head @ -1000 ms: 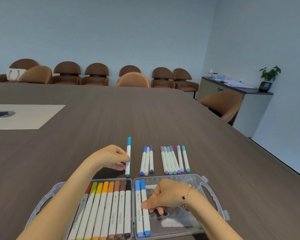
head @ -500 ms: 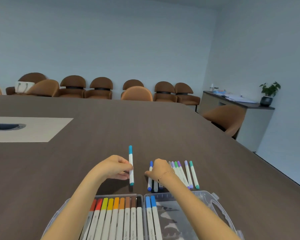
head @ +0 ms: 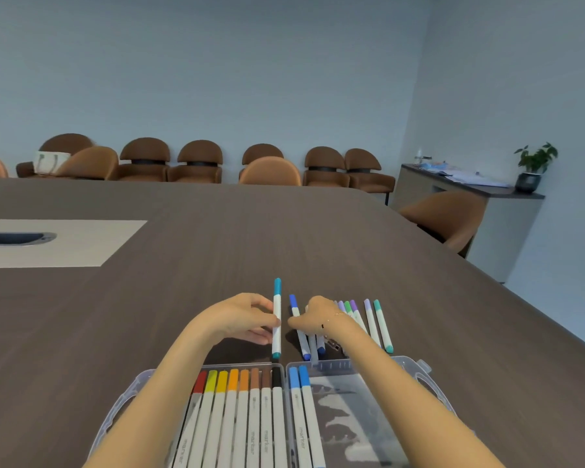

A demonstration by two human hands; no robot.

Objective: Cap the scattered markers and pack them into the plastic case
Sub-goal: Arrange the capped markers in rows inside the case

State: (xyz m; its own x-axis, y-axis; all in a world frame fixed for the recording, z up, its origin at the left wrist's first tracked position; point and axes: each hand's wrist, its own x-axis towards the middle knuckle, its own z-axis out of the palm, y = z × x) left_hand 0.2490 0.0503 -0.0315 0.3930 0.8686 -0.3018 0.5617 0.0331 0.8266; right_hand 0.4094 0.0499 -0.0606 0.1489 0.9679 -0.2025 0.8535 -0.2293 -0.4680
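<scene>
1. While the left hand is pinching the teal marker by its white barrel just above the surface, the right hand is curling its grip over the blue markers beside it; whether it is clamping one cannot be told.
2. Packing is under way: the plastic case is lying open at the near edge, its left tray filled and its right tray holding two blue markers.
3. Next, likely: lifting one marker clear, checking the cap, and laying it parallel in the right tray.
</scene>
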